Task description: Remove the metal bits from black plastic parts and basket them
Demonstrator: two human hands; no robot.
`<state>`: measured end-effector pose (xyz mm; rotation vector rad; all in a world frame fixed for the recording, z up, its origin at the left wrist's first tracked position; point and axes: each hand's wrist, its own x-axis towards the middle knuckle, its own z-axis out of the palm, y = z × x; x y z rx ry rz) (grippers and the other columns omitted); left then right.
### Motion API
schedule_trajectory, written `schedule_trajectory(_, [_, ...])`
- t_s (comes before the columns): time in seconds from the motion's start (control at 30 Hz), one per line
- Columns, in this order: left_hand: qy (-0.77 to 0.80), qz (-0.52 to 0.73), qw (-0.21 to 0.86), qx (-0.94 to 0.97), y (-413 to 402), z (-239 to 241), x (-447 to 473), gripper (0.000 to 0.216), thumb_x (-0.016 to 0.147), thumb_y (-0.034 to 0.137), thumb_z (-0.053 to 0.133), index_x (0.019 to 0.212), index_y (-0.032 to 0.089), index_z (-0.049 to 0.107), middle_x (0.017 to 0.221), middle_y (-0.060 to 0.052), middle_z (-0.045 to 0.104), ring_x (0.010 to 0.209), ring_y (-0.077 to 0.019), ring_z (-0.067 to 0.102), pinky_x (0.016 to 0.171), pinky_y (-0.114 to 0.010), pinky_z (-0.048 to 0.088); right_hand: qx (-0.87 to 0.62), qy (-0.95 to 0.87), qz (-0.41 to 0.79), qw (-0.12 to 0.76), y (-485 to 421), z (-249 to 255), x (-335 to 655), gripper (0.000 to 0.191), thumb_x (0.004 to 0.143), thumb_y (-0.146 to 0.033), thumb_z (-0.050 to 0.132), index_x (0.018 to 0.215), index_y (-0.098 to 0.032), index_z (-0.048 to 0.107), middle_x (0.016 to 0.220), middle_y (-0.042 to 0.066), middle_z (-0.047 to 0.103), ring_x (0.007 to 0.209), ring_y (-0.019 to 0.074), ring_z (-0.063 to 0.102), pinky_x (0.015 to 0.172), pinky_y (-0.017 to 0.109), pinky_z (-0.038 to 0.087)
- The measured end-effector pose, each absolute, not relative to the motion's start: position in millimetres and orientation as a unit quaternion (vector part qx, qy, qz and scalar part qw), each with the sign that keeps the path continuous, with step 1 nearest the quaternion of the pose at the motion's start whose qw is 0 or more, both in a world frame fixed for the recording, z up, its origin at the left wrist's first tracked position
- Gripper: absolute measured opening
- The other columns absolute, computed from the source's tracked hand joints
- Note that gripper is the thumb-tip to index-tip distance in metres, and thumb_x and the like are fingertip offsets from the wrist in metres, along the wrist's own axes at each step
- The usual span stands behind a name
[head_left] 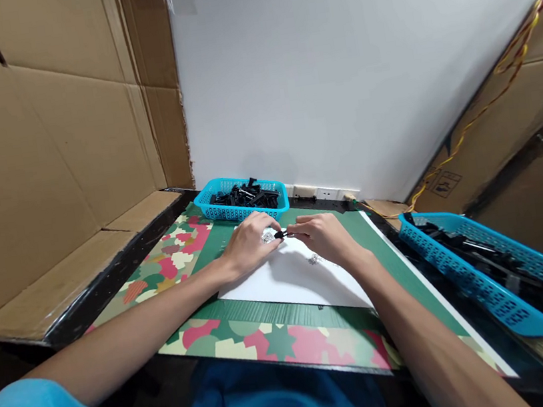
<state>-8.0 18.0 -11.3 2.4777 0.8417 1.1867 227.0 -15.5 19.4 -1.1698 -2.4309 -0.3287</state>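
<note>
My left hand (253, 243) is closed in a pinch on a small black part (280, 234) above the white sheet (267, 285). From the right, my right hand (324, 236) comes up close to that part, its fingers pinched together around something thin and dark that is too small to make out. A little heap of tiny silvery pieces (267, 236) shows beside my left fingers. Below my right hand, more tiny silvery pieces (314, 259) lie on the sheet.
A blue basket (243, 215) of black parts stands behind my hands. Another, longer blue basket (499, 313) with black parts is at the right. Under the sheet lies a green patterned mat (272, 348). Cardboard (53, 126) walls the left; sockets (325, 194) and yellow wires (472, 124) are behind.
</note>
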Motion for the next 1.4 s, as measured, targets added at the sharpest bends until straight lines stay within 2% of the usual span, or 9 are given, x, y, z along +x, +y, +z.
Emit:
schedule_trajectory(0.1, [0.311, 0.404, 0.139, 0.849, 15.4, -11.3, -7.4, 0.012, 0.089, 0.024, 0.075, 0.101, 0.020, 0.076, 0.103, -0.008, 0.076, 0.109, -0.0279, 0.064, 0.094, -0.043, 0.051, -0.426, -0.874, -0.086, 0.216, -15.2, 19.1, 227.7, 0.028, 0.105, -0.020, 0.057, 0.093, -0.023, 0.083, 0.078, 0.004, 0.071, 0.066, 0.0153, 0.058, 0.062, 0.030, 0.031])
schedule_trajectory(0.2, [0.324, 0.395, 0.154, 0.846, 14.4, -13.2, -5.4, 0.011, 0.087, 0.025, 0.077, 0.096, 0.020, 0.078, 0.097, -0.008, 0.077, 0.098, -0.0265, 0.068, 0.088, -0.042, 0.052, -0.430, -0.869, -0.045, 0.243, -16.7, 22.7, 228.6, 0.025, 0.106, -0.030, 0.062, 0.091, -0.020, 0.080, 0.083, 0.006, 0.072, 0.069, 0.0157, 0.058, 0.063, 0.029, 0.034])
schedule_trajectory(0.27, [0.330, 0.390, 0.160, 0.845, 14.5, -15.0, -4.3, 0.009, 0.083, 0.022, 0.076, 0.092, 0.019, 0.079, 0.093, -0.008, 0.077, 0.090, -0.0254, 0.068, 0.085, -0.041, 0.053, -0.432, -0.860, -0.024, 0.271, -18.1, 26.9, 227.9, 0.032, 0.109, -0.036, 0.057, 0.090, -0.018, 0.077, 0.084, 0.006, 0.069, 0.068, 0.0152, 0.056, 0.064, 0.029, 0.035])
schedule_trajectory(0.4, [0.336, 0.373, 0.165, 0.849, 14.3, -18.6, -2.4, 0.007, 0.079, 0.022, 0.077, 0.085, 0.020, 0.080, 0.089, -0.009, 0.077, 0.084, -0.0256, 0.068, 0.081, -0.041, 0.053, -0.430, -0.835, 0.009, 0.344, -19.2, 31.9, 220.4, 0.043, 0.113, -0.036, 0.043, 0.091, -0.016, 0.074, 0.085, 0.007, 0.067, 0.071, 0.0156, 0.055, 0.068, 0.029, 0.040])
schedule_trajectory(0.6, [0.333, 0.349, 0.189, 0.855, 11.1, -23.0, 0.6, 0.006, 0.077, 0.021, 0.074, 0.076, 0.020, 0.079, 0.083, -0.009, 0.078, 0.079, -0.0260, 0.070, 0.076, -0.039, 0.052, -0.413, -0.795, 0.201, 0.396, -15.4, 22.1, 204.9, 0.046, 0.105, -0.051, 0.059, 0.080, -0.016, 0.076, 0.079, 0.008, 0.074, 0.074, 0.0189, 0.066, 0.068, 0.029, 0.050])
schedule_trajectory(0.73, [0.335, 0.344, 0.173, 0.860, 9.4, -22.8, 1.3, 0.006, 0.077, 0.021, 0.073, 0.073, 0.020, 0.078, 0.077, -0.008, 0.077, 0.076, -0.0258, 0.069, 0.075, -0.038, 0.050, -0.437, -0.729, 0.266, 0.454, -11.3, 11.6, 199.2, 0.048, 0.094, -0.059, 0.072, 0.076, -0.015, 0.076, 0.072, 0.009, 0.075, 0.066, 0.0196, 0.068, 0.064, 0.031, 0.057])
schedule_trajectory(0.93, [0.328, 0.345, 0.157, 0.865, 9.4, -23.7, 1.8, 0.009, 0.080, 0.023, 0.072, 0.072, 0.021, 0.076, 0.076, -0.007, 0.077, 0.078, -0.0256, 0.069, 0.077, -0.039, 0.051, -0.465, -0.672, 0.261, 0.514, -5.5, -2.2, 195.4, 0.050, 0.086, -0.063, 0.077, 0.078, -0.014, 0.078, 0.072, 0.011, 0.076, 0.064, 0.0206, 0.072, 0.061, 0.031, 0.060])
schedule_trajectory(1.4, [0.303, 0.354, 0.153, 0.872, 8.2, -24.3, 4.0, 0.013, 0.082, 0.020, 0.070, 0.068, 0.020, 0.070, 0.075, -0.006, 0.075, 0.073, -0.0230, 0.066, 0.073, -0.037, 0.047, -0.476, -0.684, 0.246, 0.495, -0.2, -9.1, 198.0, 0.047, 0.088, -0.059, 0.077, 0.074, -0.015, 0.075, 0.066, 0.010, 0.074, 0.059, 0.0200, 0.069, 0.058, 0.030, 0.057])
